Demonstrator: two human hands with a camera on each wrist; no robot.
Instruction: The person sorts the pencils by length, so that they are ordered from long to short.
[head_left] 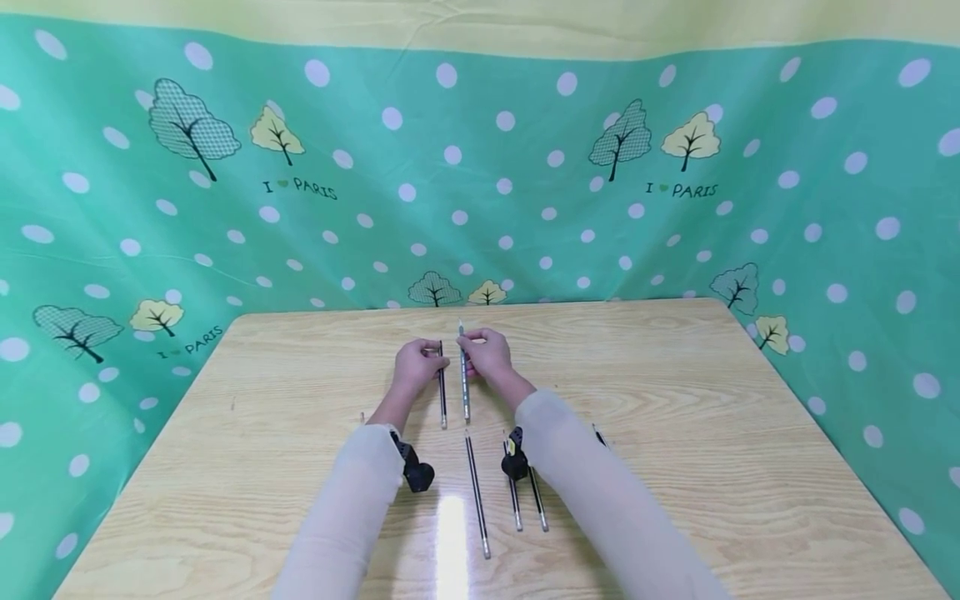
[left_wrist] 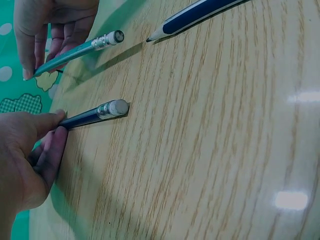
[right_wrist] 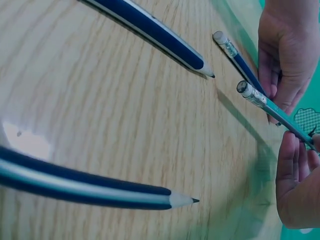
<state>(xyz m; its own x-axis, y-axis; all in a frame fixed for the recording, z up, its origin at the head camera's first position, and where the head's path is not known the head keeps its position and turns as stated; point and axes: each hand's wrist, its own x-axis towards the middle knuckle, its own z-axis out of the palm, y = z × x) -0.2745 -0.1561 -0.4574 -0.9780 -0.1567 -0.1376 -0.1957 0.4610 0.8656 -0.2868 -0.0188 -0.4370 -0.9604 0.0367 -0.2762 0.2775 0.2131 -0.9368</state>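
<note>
My left hand pinches a dark striped pencil near its far end. Its white eraser end points back toward me and rests close over the wood in the left wrist view. Beside it, my right hand holds a light blue patterned pencil between thumb and fingers. That pencil is raised, with its shadow on the table apart from it in the right wrist view. The two pencils lie nearly parallel, a small gap between them. Just nearer me, another dark striped pencil lies with its sharpened tip facing away.
Two more dark pencils, one of them slightly left of the other, lie partly behind the right wrist camera. A further pencil tip shows past the right sleeve. A green dotted curtain borders the wooden table.
</note>
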